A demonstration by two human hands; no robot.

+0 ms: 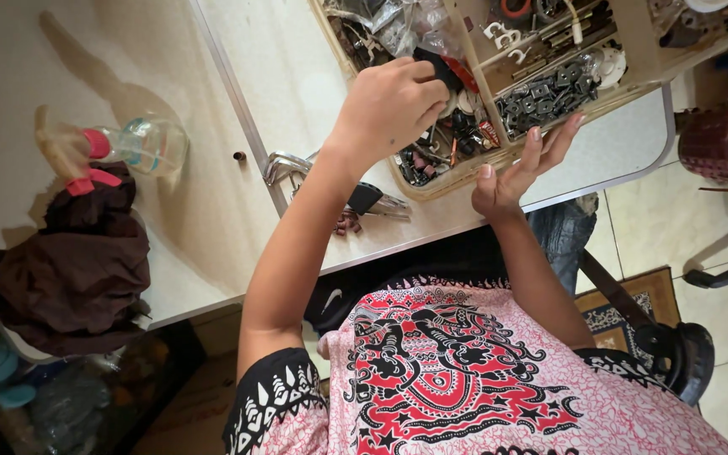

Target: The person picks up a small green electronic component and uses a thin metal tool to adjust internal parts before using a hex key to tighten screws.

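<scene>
- Compartment tray (pixel 457 173) of small dark hardware parts sits at table (pixel 238 109) front edge, near rounded corner; bare tabletop to its left.
- Left hand (pixel 389 105) over tray's near-left compartment, wrist bent down, fingers curled, pinching a small black part (pixel 440 67).
- Right hand (pixel 520 168) at tray's near rim, palm up, fingers spread and loose, holding nothing.
- Pliers (pixel 364 198) lie on table under left forearm.
- Spray bottle (pixel 132 147) and dark cloth (pixel 73 261) far left, well apart.

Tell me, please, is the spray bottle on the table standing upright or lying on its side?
Lying on its side: the clear spray bottle rests flat on the table, its pink trigger head pointing left beside the dark cloth.
</scene>
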